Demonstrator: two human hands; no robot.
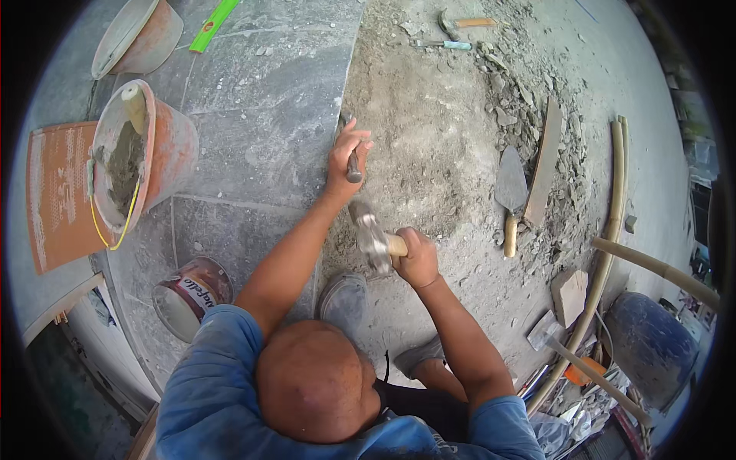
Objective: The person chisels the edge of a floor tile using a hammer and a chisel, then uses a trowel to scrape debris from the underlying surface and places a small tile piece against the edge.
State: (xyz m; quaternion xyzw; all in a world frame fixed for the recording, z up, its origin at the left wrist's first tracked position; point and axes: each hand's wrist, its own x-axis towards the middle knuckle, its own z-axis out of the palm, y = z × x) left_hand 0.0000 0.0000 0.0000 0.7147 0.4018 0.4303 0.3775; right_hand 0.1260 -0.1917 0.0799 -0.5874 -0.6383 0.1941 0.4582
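Observation:
My left hand (346,159) grips a metal chisel (354,170) at the straight edge where grey floor tiles (261,130) meet the rough, dusty bed (422,138). Its fingers are curled around the tool, with some partly raised. Just below and to the right, my right hand (415,261) is closed on the wooden handle of a hammer (374,244), whose motion-blurred metal head is below the chisel, apart from it. Broken rubble (506,115) lies along the right of the bed, beside a pointed trowel (510,180) and a long flat strip (543,165).
Left are a mortar bucket (172,153), another bucket (149,38), a paint pail (176,303), an orange board (54,192) and a green level (211,23). Hand tools (452,44) lie at the top. Bamboo poles (615,176) and a blue drum (652,345) stand or lie right.

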